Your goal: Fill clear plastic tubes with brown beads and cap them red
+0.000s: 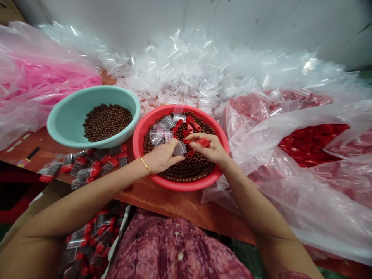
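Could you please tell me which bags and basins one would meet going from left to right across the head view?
Plastic bag of pink pieces, teal basin holding brown balls, red basin with the left hand and right hand over it, plastic bag of red pieces.

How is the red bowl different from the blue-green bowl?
The red bowl is bright red; the blue-green bowl is paler. Clear tubes and red caps lie on the brown balls in the red bowl; the blue-green bowl shows only brown balls. The left hand and right hand work over the red bowl, not the blue-green bowl. Both bowls hold brown balls.
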Demonstrator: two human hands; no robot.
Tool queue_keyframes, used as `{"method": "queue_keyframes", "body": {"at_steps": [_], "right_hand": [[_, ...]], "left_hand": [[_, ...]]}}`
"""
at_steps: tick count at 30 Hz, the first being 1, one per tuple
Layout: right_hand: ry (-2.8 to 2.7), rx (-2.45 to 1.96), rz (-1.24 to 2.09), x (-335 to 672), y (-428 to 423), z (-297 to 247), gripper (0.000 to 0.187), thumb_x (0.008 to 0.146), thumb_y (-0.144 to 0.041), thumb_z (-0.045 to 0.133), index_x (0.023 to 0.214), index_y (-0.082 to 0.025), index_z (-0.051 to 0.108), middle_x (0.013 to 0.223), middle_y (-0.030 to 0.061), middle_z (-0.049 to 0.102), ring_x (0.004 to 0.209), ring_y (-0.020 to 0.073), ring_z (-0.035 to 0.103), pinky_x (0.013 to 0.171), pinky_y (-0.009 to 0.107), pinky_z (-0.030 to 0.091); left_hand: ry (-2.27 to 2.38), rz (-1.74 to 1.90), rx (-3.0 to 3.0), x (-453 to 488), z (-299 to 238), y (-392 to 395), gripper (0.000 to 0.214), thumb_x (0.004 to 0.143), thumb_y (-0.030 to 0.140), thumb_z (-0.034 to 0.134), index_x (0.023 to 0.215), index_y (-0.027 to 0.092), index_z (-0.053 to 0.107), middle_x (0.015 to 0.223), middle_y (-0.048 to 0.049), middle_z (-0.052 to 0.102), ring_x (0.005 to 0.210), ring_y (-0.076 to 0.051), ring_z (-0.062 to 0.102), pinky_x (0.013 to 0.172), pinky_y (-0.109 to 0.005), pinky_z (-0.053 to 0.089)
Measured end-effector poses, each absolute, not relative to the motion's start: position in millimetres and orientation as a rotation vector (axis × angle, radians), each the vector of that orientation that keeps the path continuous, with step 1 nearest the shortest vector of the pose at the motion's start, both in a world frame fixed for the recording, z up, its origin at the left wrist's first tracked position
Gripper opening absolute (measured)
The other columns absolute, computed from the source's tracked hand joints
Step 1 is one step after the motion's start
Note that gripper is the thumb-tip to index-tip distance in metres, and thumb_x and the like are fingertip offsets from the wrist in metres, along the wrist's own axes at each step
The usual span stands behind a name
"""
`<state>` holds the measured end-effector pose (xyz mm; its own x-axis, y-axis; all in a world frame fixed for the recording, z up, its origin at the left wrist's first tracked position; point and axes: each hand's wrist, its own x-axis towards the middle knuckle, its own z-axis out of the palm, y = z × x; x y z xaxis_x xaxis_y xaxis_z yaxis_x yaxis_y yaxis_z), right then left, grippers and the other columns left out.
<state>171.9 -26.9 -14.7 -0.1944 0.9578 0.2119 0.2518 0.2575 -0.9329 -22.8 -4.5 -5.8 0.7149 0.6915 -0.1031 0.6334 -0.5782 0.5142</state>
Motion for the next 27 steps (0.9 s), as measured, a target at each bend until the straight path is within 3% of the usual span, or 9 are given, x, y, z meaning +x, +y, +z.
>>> {"method": "queue_keyframes", "body": {"at_steps": [4, 7, 9, 12, 15, 19, 23, 27], "right_hand": [[-1.337, -1.304, 1.098, 178, -17, -29, 0.029, 0.077, -0.042, 0.053, 0.079, -0.016, 0.065, 0.055, -0.0028, 0.052, 0.039, 0.0071, 0.038, 0.038, 0.022, 0.031], [-1.373, -1.530, 0.866, 183, -8, -43, 0.020, 0.073, -0.036, 0.059, 0.070, -0.017, 0.064, 0.058, -0.0006, 0.058, 0.048, 0.0113, 0.049, 0.047, 0.025, 0.040], [-1.418, -1.557, 0.653, 185, -4, -50, 0.014, 0.072, -0.032, 0.061, 0.074, -0.019, 0.065, 0.065, 0.0003, 0.063, 0.059, 0.0143, 0.056, 0.056, 0.028, 0.046], [-1.377, -1.482, 0.532, 185, -3, -51, 0.016, 0.075, -0.032, 0.059, 0.085, -0.020, 0.065, 0.071, 0.0002, 0.066, 0.064, 0.0151, 0.057, 0.063, 0.030, 0.048], [-1.338, -1.436, 0.562, 182, -5, -45, 0.016, 0.075, -0.034, 0.060, 0.080, -0.019, 0.063, 0.068, -0.0004, 0.064, 0.060, 0.0138, 0.056, 0.063, 0.029, 0.049], [-1.368, -1.396, 0.576, 178, -7, -39, 0.014, 0.075, -0.033, 0.060, 0.074, -0.019, 0.062, 0.064, -0.0018, 0.062, 0.060, 0.0128, 0.055, 0.063, 0.028, 0.048], [-1.398, -1.360, 0.586, 177, -9, -37, 0.015, 0.076, -0.033, 0.059, 0.073, -0.019, 0.062, 0.062, -0.0024, 0.060, 0.059, 0.0119, 0.053, 0.062, 0.027, 0.047], [-1.383, -1.332, 0.592, 179, -10, -38, 0.016, 0.076, -0.034, 0.060, 0.074, -0.019, 0.062, 0.065, -0.0015, 0.061, 0.060, 0.0121, 0.054, 0.063, 0.027, 0.047]], "left_hand": [[0.838, 0.181, 2.395, -30, -4, -2, 0.024, 0.087, 0.036, 0.048, 0.100, 0.017, 0.045, 0.088, -0.0054, 0.060, 0.077, -0.018, 0.059, 0.071, -0.031, 0.045], [0.800, 0.174, 2.482, -34, -1, -1, 0.022, 0.088, 0.037, 0.046, 0.098, 0.018, 0.045, 0.089, -0.0050, 0.061, 0.079, -0.017, 0.058, 0.073, -0.029, 0.044], [0.823, 0.103, 2.574, -36, 1, -1, 0.025, 0.088, 0.039, 0.046, 0.101, 0.017, 0.046, 0.094, -0.0070, 0.062, 0.084, -0.019, 0.060, 0.074, -0.030, 0.044], [0.874, -0.100, 2.702, -35, 4, -4, 0.029, 0.089, 0.042, 0.043, 0.104, 0.017, 0.046, 0.098, -0.0101, 0.065, 0.087, -0.022, 0.062, 0.072, -0.030, 0.045], [0.911, -0.348, 2.776, -31, 5, -7, 0.029, 0.087, 0.041, 0.047, 0.100, 0.015, 0.050, 0.093, -0.0123, 0.067, 0.083, -0.024, 0.064, 0.068, -0.030, 0.045], [0.898, -0.595, 2.778, -19, 2, -8, 0.023, 0.080, 0.033, 0.059, 0.091, 0.012, 0.058, 0.083, -0.0158, 0.069, 0.080, -0.028, 0.066, 0.070, -0.033, 0.047], [0.770, -0.685, 2.783, 5, -10, -4, 0.009, 0.076, 0.013, 0.056, 0.080, 0.011, 0.064, 0.083, -0.0180, 0.070, 0.084, -0.028, 0.067, 0.071, -0.033, 0.048], [0.731, -0.699, 2.728, 35, -26, 5, 0.013, 0.072, 0.007, 0.055, 0.079, 0.012, 0.065, 0.083, -0.0174, 0.071, 0.086, -0.027, 0.067, 0.075, -0.034, 0.049]]}}
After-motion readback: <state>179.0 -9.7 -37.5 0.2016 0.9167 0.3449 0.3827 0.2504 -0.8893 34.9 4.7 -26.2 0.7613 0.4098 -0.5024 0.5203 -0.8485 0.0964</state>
